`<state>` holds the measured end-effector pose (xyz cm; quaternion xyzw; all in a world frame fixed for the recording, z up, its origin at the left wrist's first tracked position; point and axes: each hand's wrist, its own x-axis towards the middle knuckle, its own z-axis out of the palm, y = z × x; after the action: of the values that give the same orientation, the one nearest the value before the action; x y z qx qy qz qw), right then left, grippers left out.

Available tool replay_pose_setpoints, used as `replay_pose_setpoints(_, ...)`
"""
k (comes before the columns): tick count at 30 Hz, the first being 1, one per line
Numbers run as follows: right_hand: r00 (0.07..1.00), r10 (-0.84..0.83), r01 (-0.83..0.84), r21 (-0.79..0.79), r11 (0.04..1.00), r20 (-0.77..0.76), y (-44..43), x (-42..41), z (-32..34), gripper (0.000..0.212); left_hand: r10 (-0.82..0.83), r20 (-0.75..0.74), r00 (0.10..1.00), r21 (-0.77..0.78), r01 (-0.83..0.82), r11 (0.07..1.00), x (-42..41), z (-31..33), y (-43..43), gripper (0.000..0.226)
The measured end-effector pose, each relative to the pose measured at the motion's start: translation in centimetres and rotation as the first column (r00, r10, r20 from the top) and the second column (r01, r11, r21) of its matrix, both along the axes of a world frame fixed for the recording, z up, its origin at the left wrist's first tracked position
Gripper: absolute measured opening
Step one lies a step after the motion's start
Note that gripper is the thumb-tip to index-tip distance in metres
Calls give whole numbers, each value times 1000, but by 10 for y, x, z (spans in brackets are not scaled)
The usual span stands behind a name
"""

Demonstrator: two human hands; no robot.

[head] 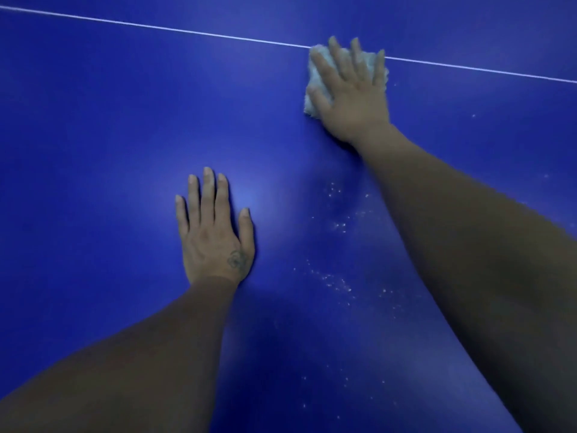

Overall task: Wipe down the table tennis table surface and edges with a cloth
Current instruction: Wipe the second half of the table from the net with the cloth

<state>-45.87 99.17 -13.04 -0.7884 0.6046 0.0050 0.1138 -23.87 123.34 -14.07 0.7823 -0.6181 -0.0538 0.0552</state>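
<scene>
Right hand [349,89] stretched far, fingers spread flat, pressing pale cloth [313,85] onto blue table [93,120] at white line [156,28], likely for wiping pressure. Left hand [215,229] near, flat, fingers straight, holding nothing, probably bracing reach. White specks [338,284] near right, unwiped.

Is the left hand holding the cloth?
No, the left hand lies flat on the bare table; the cloth is under the right hand.

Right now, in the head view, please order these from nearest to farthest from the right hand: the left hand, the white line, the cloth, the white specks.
1. cloth, pressed under the right hand.
2. white line, crossing at its fingertips.
3. white specks, below it beside the forearm.
4. left hand, lower left, flat on the table.
</scene>
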Motion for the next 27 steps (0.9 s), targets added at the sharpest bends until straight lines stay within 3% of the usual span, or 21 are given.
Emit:
replay_pose_setpoints(5, 975, -218, 219, -21, 976, 31, 6, -72, -4, 66, 4, 4, 1000, -1, -4, 1000, -3, 0, 1, 68)
replay_pose_setpoints(10, 935, -355, 354, -103, 930, 9, 105, -94, -10, 63, 7, -11, 1000, -9, -7, 1000, -3, -1, 1, 69)
replay_pose_setpoints(18, 954, -299, 297, -63, 953, -9, 308, -73, -16, 67, -2, -16, 1000, -13, 2, 1000, -1, -1, 0, 70)
replay_pose_setpoints(21, 955, -295, 293, -55, 954, -24, 286, -80, -14, 66, -2, -15, 1000, -8, 2, 1000, -1, -2, 1, 70)
replay_pose_setpoints(27, 820, -572, 569, -94, 817, -4, 138, -66, -14, 68, 5, -7, 1000, -23, -5, 1000, 0, -5, 2, 69)
